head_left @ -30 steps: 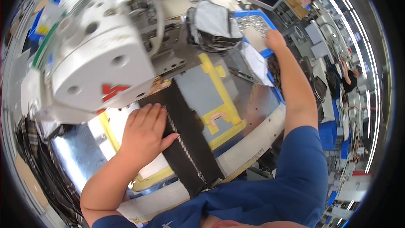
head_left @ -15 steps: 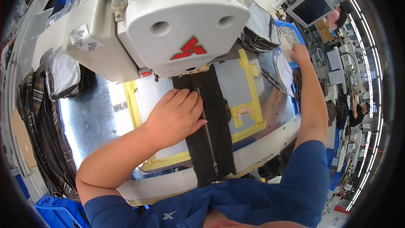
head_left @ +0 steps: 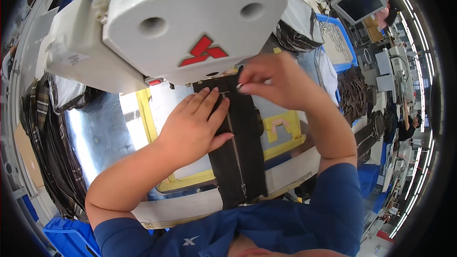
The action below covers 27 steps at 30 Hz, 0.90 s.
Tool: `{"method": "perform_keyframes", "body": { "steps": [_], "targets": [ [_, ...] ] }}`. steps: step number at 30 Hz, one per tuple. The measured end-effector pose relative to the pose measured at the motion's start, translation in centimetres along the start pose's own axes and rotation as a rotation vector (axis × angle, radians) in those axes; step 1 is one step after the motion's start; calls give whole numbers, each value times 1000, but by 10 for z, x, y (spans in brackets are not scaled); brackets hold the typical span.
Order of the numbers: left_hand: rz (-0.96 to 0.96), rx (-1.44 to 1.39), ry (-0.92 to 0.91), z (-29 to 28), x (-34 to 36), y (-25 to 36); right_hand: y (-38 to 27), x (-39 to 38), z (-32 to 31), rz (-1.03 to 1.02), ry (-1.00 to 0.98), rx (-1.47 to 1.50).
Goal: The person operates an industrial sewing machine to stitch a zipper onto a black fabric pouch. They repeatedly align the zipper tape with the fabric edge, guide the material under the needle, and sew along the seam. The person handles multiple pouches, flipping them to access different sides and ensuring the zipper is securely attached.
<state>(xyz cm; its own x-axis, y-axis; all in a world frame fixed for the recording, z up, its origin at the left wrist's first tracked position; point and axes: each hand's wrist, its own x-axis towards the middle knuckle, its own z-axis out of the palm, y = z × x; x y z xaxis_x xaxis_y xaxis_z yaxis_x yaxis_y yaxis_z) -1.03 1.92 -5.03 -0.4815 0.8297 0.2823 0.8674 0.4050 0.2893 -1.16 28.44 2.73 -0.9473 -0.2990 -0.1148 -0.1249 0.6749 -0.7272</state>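
Note:
My left hand (head_left: 193,124) lies on a black fabric piece (head_left: 238,162) beside its silver zipper (head_left: 233,143), fingers extended with the tips near the top end. My right hand (head_left: 271,80) is raised over the fabric's upper right, just below the white sewing machine head (head_left: 195,16), pinching a small silver metal piece (head_left: 239,87). Under the fabric is a pale plate edged with yellow tape (head_left: 145,119).
Dark plaid fabric pieces (head_left: 50,157) hang at the left, above a blue bin (head_left: 64,233). At upper right stand a blue tray (head_left: 350,52) of small metal pieces, stacked fabric (head_left: 297,28), dark scraps (head_left: 352,90) and a monitor (head_left: 357,0). A co-worker (head_left: 409,126) is at far right.
My right hand has moved from the blue tray leftward to just below the machine head, now holding a small metal piece. My left hand stays on the fabric.

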Motion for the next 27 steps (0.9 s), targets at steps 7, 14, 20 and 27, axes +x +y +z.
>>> {"method": "perform_keyframes", "body": {
  "steps": [7,14,20,27],
  "targets": [
    [22,-4,5,-1,4,-1,23,12,40,-310,117,-121],
    [-46,-5,-4,-3,3,1,32,11,55,-328,204,-141],
    [-62,-2,-57,-4,4,3,28,7,54,-348,194,-277],
    [-33,89,-54,-3,6,5,30,20,57,-256,200,-362]
  ]
}}
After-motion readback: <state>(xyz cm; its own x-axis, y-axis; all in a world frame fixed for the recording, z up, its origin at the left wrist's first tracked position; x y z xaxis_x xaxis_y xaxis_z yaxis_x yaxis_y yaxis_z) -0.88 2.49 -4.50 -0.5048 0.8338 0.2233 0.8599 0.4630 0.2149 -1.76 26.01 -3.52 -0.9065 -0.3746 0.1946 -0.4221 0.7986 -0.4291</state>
